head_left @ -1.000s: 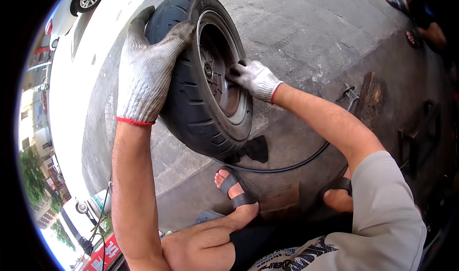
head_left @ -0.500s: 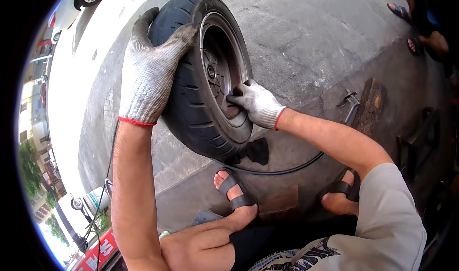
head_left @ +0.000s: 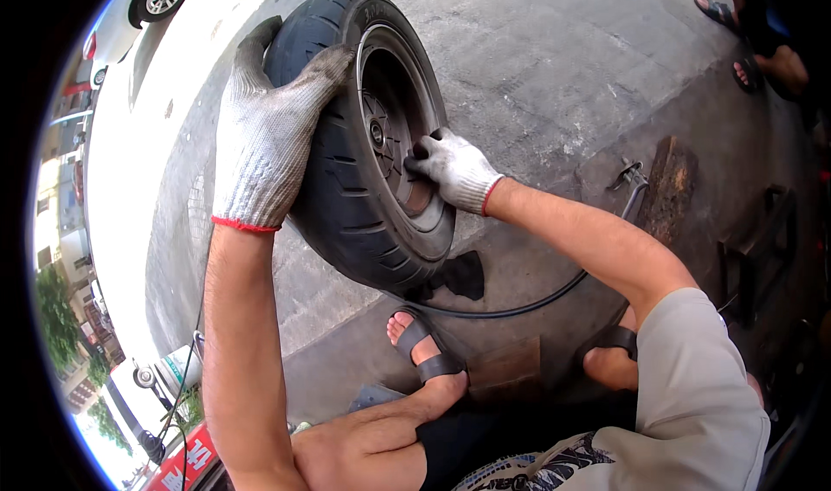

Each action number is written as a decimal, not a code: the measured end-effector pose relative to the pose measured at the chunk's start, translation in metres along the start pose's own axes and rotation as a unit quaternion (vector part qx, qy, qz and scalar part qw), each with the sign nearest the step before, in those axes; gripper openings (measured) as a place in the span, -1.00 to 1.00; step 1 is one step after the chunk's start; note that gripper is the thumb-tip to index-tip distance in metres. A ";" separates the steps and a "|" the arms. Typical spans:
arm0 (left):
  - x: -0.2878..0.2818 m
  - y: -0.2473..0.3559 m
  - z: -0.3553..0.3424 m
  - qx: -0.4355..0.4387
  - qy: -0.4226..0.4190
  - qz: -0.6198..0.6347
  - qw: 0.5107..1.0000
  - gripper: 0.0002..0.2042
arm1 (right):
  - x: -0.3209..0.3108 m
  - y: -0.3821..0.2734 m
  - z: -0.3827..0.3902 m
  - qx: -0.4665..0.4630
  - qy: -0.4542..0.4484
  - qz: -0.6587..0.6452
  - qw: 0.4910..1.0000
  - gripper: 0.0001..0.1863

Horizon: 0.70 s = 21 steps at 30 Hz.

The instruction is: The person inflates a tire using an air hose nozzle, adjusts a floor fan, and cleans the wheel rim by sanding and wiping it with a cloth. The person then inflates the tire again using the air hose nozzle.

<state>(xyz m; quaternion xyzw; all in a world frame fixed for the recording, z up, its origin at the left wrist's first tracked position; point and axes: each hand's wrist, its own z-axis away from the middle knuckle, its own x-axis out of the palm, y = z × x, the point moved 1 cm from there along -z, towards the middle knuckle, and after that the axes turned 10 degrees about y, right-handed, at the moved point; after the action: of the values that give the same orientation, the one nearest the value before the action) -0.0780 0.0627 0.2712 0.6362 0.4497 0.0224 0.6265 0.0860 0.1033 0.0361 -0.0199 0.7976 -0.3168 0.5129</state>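
Note:
A wheel with a black treaded tyre [head_left: 333,201] is tilted in front of me, its metal rim and hub [head_left: 377,133] turned to the right. My left hand [head_left: 267,140], in a white knit glove with a red cuff, is wrapped over the tyre's upper left tread, thumb on the sidewall. My gloved right hand [head_left: 460,169] reaches into the rim's right side. Its dark-tipped fingers are bent together against the inner rim; whatever they pinch is hidden.
Under the wheel lie a black cloth [head_left: 466,274] and a black hose [head_left: 511,313]. A metal tool [head_left: 634,179] lies beside a wood block [head_left: 673,184]. At right stands a dark metal frame [head_left: 760,244]. Another person's sandalled feet [head_left: 746,74] are far right; a car [head_left: 125,23] is far left.
The right hand has shifted slightly up and left along the inner rim. The wheel and left hand have barely moved.

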 end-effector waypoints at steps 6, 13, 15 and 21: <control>0.015 0.011 -0.003 -0.028 -0.021 0.020 0.999 -0.16 | -0.006 0.055 -0.024 -0.107 -0.026 0.104 0.988 -0.61; -0.001 0.009 -0.001 -0.047 -0.012 0.030 0.998 -0.22 | 0.014 0.012 0.012 -0.056 0.036 0.012 0.998 -0.61; 0.002 0.008 -0.003 -0.036 -0.010 0.019 0.999 -0.19 | -0.002 0.025 -0.003 -0.091 -0.017 0.074 0.993 -0.66; -0.005 0.007 -0.004 -0.040 -0.009 0.017 0.999 -0.18 | 0.016 0.016 -0.014 -0.016 0.067 0.071 0.995 -0.64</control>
<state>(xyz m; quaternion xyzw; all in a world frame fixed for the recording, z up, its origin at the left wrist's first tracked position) -0.0798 0.0642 0.2800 0.6183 0.4320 0.0458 0.6549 0.0713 0.1177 0.0184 0.0493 0.8346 -0.2672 0.4792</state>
